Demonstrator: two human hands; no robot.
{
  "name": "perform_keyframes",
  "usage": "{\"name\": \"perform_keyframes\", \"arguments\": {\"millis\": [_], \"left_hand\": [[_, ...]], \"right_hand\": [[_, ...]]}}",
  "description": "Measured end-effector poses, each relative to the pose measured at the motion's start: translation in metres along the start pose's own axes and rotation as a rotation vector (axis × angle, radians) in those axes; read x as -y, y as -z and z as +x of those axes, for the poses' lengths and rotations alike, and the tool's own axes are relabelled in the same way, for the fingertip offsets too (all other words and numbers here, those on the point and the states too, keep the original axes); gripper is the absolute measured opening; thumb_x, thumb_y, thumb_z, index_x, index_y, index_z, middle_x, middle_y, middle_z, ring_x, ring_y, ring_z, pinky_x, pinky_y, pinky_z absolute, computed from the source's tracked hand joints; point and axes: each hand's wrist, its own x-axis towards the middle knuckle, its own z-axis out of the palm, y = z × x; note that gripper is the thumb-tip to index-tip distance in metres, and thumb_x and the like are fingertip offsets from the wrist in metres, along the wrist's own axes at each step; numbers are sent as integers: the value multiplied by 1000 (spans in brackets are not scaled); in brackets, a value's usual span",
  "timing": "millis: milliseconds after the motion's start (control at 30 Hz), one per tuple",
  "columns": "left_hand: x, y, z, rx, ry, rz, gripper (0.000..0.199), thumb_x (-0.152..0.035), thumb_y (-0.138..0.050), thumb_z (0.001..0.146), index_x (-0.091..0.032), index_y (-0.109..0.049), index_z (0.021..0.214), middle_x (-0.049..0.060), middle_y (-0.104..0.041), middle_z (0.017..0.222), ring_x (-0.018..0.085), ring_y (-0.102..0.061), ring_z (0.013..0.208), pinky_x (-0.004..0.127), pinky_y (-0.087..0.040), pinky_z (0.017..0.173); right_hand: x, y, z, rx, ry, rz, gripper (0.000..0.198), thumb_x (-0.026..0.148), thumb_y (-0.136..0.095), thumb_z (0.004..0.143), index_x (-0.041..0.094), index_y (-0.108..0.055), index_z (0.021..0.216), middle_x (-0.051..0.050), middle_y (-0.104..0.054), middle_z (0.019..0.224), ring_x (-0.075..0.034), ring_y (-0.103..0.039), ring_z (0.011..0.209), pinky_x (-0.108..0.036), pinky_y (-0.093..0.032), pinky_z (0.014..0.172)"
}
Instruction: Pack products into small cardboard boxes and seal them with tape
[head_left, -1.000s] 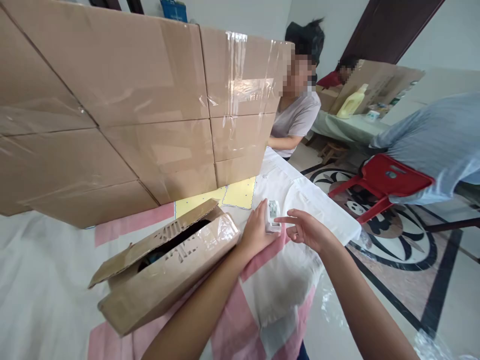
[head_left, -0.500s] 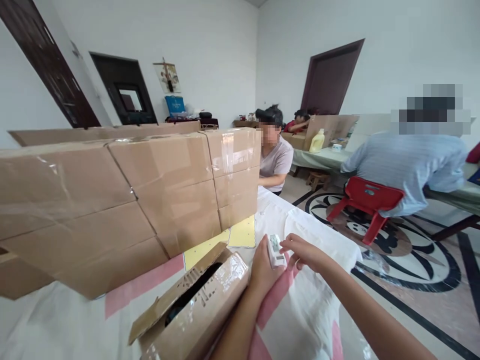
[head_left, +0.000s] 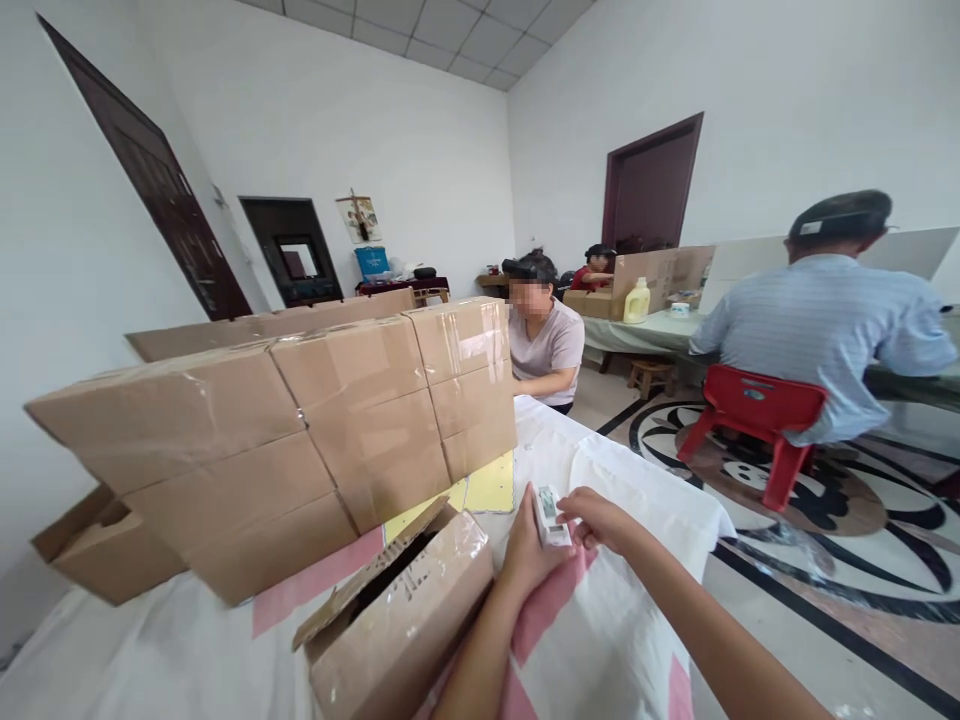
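Observation:
A small white device with a grey digital display (head_left: 551, 513) is held in my left hand (head_left: 526, 545), whose fingers are closed around its left side and underside. My right hand (head_left: 596, 520) reaches in from the right, its index finger touching the device near the display's lower edge. The other right fingers are curled, and the thumb is mostly hidden. Both hands are over a white and pink cloth (head_left: 622, 610) on the table. An opened cardboard box (head_left: 405, 610) lies beside my left forearm, its top flap raised and its inside dark.
Taped cardboard boxes (head_left: 367, 420) form a wall across the table's left side. Beneath their right end lies a yellow sheet (head_left: 491, 482). A person in a light shirt (head_left: 551, 355) sits beyond; another sits on a red chair (head_left: 765, 405) at a green-covered table (head_left: 667, 338).
The head view has tilted up, showing more ceiling. My hands keep hold of the white device, the right index finger staying at its display side.

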Motion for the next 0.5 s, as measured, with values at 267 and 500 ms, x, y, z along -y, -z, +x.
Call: {"name": "perform_keyframes", "arguments": {"millis": [267, 500], "left_hand": [[7, -4, 4, -33, 57, -68, 123, -24, -84, 62, -26, -12, 162, 13, -29, 167, 30, -34, 151, 40, -34, 119], [9, -7, 1, -55, 68, -102, 123, -29, -87, 63, -32, -13, 161, 11, -28, 167, 30, -32, 152, 41, -33, 119]], "right_hand": [[-8, 4, 2, -46, 33, 1, 21, 18, -58, 87, 20, -40, 98, -2, -65, 72, -11, -50, 32, -22, -23, 34], [-12, 17, -8, 75, 103, 151, 28, 37, -60, 91, 20, -42, 103, -9, -68, 102, -16, -71, 57, -25, -47, 49]]}}
